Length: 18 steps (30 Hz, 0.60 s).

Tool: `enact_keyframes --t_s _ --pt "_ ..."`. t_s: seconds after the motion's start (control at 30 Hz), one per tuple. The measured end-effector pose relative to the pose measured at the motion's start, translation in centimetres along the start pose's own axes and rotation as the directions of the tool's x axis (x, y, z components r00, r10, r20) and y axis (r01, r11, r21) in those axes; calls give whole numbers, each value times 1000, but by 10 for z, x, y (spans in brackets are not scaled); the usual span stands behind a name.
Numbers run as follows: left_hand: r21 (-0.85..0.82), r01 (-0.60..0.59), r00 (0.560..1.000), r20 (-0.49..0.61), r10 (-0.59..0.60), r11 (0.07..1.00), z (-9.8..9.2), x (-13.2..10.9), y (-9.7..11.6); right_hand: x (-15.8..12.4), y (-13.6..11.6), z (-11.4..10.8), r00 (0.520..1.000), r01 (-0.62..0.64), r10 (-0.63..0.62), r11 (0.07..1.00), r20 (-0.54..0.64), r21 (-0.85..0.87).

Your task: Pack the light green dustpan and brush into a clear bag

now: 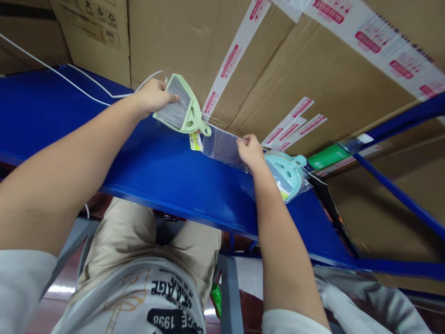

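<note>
My left hand (156, 96) grips a small light-green brush and dustpan set (182, 106) by its bristle side, thumb across the grey bristles. The set is tilted above the blue shelf, its handle toward my right. A yellow and white label (195, 141) hangs below the handle. In my right hand (251, 150) is the edge of a clear plastic bag (224, 146), pinched between the fingers. The bag stretches from there to the green set's handle; whether the handle is inside its mouth I cannot tell. Past my right wrist lies a light-blue brush and dustpan set (287, 174) in clear wrapping.
The blue shelf (167, 176) runs across in front of me, with large taped cardboard boxes (181, 41) behind it. A bottle with a green label (330, 157) lies at the right near blue frame bars (399, 195). A white cable (86, 96) crosses the left side.
</note>
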<state>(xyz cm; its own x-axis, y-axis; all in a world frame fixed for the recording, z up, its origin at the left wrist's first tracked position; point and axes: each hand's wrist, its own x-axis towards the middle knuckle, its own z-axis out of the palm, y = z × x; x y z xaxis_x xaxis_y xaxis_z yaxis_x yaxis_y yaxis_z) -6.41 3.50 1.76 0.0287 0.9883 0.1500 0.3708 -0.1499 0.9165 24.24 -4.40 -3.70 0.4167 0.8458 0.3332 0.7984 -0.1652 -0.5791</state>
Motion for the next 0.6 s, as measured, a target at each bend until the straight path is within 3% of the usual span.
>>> enact_keyframes --t_s 0.23,0.47,0.6 --pt "46 -13 1000 26 12 999 10 -8 -1 -7 -13 0 985 -152 156 986 73 -62" --pt "-74 -6 996 93 13 997 22 -11 -3 -5 -17 -2 982 -188 187 982 20 31" --pt "-92 -12 995 100 22 996 24 -11 -2 4 -4 6 981 -193 195 978 -19 81"
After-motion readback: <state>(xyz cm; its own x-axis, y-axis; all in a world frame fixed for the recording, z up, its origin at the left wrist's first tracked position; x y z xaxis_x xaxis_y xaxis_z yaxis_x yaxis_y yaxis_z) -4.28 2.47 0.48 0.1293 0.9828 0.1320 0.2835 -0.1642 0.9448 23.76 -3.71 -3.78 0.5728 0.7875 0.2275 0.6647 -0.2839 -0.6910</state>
